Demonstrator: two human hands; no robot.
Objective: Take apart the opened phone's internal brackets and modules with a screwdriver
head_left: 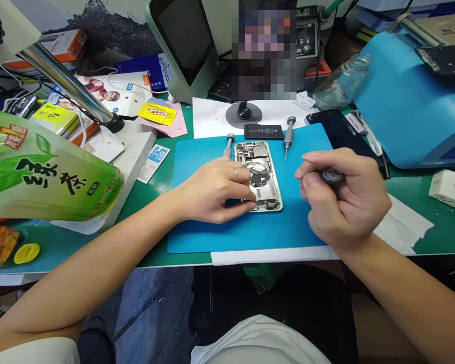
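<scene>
While my left hand [216,189] rests on the opened phone [258,177], fingers curled down onto its lower-left edge and steadying it, my right hand [343,199] is clenched around a small screwdriver [331,175]; only the tool's round grey cap shows between thumb and forefinger, and the tip is hidden inside the fist.

Key relation: the phone lies directly under the left fingertips and just left of the right hand, apart from it. Its long axis runs away from me, slightly tilted, with the bottom end toward me. The left hand is in contact; the right is near but not touching. The back is off, and the shields and a dark round part are exposed.

Both hands work over a blue mat [212,237] that lies on a green bench surface.

Beyond the phone: a grey screwdriver [228,144] just past my left fingers, a second grey screwdriver [288,132] ahead of my right hand, and a black battery [263,131] lying crosswise between them. A glass jar [341,81] lies on its side further out to the right.

Far to the left of my left arm: a green tea bottle [41,172] with large dark characters on its label. Behind it, a yellow box [55,117] reads roughly "BATTERY". Other print is too small to read.
</scene>
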